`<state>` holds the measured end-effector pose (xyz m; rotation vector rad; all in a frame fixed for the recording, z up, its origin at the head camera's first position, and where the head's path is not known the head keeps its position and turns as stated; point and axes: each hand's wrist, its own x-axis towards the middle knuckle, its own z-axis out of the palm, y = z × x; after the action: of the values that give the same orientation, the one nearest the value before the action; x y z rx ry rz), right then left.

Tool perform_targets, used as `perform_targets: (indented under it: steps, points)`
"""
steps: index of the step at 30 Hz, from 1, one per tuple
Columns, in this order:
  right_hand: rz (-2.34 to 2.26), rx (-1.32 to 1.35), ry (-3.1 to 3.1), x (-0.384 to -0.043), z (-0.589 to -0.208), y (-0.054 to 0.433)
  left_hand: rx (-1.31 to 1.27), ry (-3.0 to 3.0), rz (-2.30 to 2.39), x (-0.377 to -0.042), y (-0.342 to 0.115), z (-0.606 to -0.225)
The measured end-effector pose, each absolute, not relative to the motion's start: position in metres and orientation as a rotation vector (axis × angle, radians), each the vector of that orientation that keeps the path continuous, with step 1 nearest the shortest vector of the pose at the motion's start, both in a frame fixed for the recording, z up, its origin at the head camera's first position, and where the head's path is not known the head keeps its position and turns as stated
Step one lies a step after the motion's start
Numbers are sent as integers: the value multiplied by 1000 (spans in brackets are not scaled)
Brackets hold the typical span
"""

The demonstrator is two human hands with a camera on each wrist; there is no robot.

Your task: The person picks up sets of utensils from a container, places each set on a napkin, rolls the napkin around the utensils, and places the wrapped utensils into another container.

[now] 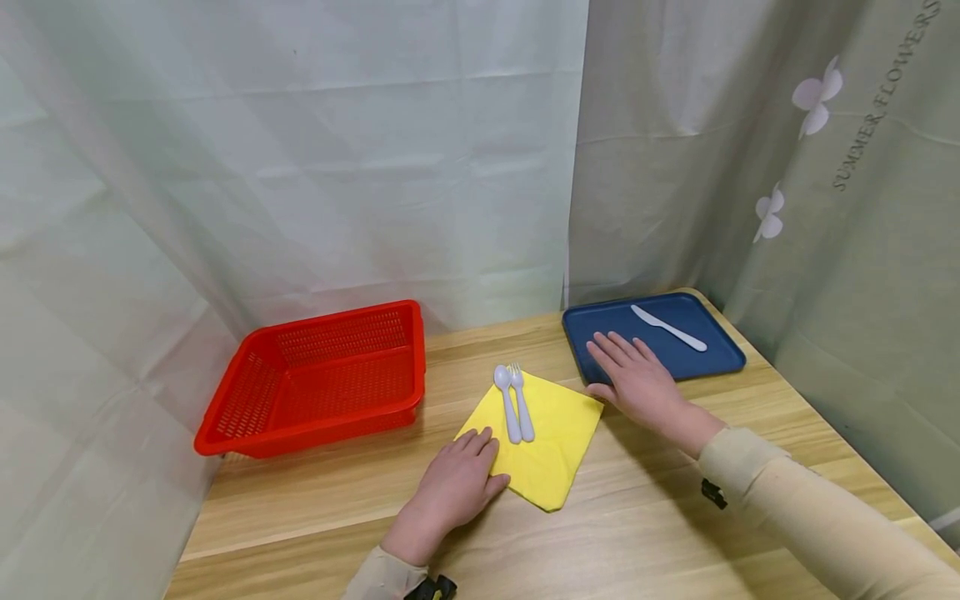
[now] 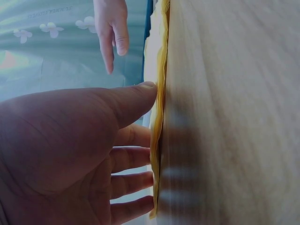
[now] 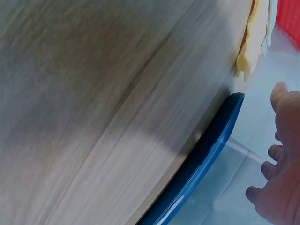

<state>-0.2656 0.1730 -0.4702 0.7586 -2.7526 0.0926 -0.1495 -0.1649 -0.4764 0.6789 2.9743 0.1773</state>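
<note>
yellow napkin [image 1: 558,437], head view: located on table [image 1: 300,500] beneath spoon [image 1: 508,408] and fork [image 1: 522,408]. left hand [image 1: 456,479] touches it, straight-fingered, gripping nothing; press lightly to keep spoon and fork settled. side curtain [image 1: 840,275] reads "summer flowers". left wrist view: thumb [image 2: 138,97] meets napkin edge. right wrist view: right hand [image 3: 290,173], unclenched, sits clear of tray [image 3: 199,161].

Before me, pale, creased curtains [image 1: 360,183] surround the wood-grained table [image 1: 300,521]; white flowers [image 1: 807,93] and lettering [image 1: 881,98] mark the right side.
</note>
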Motion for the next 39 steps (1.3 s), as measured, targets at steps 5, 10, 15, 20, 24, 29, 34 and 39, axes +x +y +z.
perform_targets:
  steps: [5,10,15,20,24,29,34,39]
  points:
    - [89,745,-2759,-267,-469,178,688,2981,180,-150,-165,-478]
    - [82,728,-2768,-270,-469,182,695,2986,179,-150,-166,-479]
    - [98,719,-2774,-273,-468,187,683,2978,190,-150,-166,-479]
    - [105,699,-2781,-273,-465,190,685,2984,189,-150,-166,-479]
    - [89,691,-2785,-276,-465,193,694,2990,181,-149,-166,-479]
    - [94,676,-2797,-281,-465,198,698,2989,182,-149,-166,-479]
    - [94,653,-2800,-283,-463,203,708,2989,185,-150,-166,-479]
    - [93,640,-2800,-285,-460,208,709,2990,182,-150,-166,-479]
